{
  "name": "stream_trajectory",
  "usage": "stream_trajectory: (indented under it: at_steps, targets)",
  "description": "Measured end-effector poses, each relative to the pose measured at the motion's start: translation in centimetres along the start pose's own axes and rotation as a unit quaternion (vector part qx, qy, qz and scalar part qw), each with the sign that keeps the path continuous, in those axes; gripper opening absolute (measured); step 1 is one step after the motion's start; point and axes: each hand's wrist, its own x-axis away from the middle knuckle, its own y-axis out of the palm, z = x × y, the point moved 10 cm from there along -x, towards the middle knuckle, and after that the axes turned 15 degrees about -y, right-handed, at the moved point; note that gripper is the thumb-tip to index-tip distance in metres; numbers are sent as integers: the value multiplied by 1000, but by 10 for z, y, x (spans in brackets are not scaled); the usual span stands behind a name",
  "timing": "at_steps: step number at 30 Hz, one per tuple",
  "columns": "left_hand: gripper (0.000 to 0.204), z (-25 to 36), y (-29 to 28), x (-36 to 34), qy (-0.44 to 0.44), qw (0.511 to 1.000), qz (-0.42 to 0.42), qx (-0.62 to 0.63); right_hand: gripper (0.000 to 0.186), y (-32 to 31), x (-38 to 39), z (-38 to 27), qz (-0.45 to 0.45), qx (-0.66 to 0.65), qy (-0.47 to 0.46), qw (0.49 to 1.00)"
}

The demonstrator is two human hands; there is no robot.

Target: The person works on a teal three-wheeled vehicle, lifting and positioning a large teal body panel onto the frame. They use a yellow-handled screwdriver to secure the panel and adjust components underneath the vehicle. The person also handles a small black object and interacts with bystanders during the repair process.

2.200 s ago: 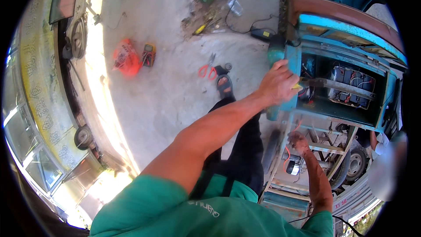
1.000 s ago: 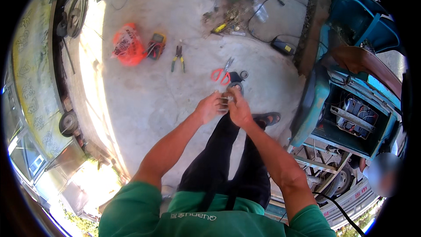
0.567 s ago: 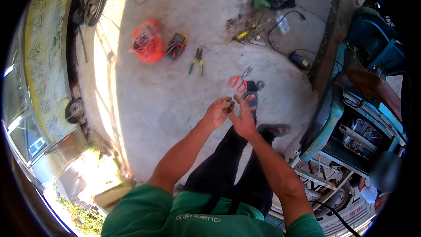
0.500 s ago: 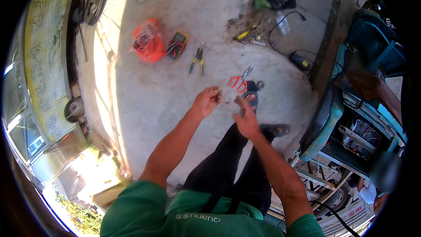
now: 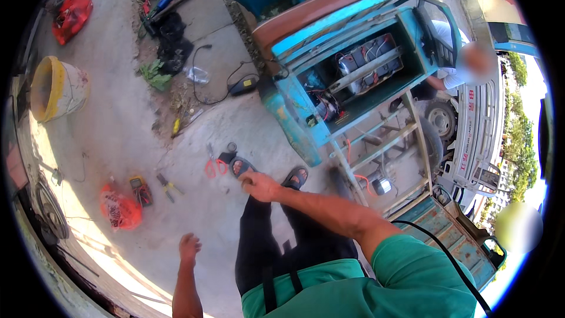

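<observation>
My right hand (image 5: 259,185) is raised over the floor near my sandalled feet, its fingers closed on something too small to make out. My left hand (image 5: 189,246) hangs lower left, fingers loosely curled and apart, with nothing seen in them. On the concrete floor lie red-handled scissors (image 5: 209,168), a small dark ring (image 5: 232,146), pliers (image 5: 170,188), a yellow multimeter (image 5: 140,190) and a red plastic bag (image 5: 120,208).
A teal vehicle (image 5: 318,143) with an open battery compartment (image 5: 406,35) and exposed frame (image 5: 385,146) stands to the right. A person in white (image 5: 450,35) is beside it, near a white vehicle (image 5: 471,159). A yellow-rimmed bucket (image 5: 73,88) and a charger (image 5: 243,85) are on the ground.
My view has swung toward the teal vehicle. My hands, together a second ago, are now apart: the left has dropped lower, the right stays raised with fingers closed.
</observation>
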Motion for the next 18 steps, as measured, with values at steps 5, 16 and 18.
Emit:
stream_trajectory:
  at_steps: [5,16,18]
  targets:
    - [35,3,81,38,35,986,-96,-133,31,-44,36,-1,86,-40,39,995]
    - [29,64,54,65,89,984,23,-154,33,-93,195,45,219,-145,33,964]
    - [28,68,66,77,102,980,14,-170,33,-89,226,65,252,-201,30,946]
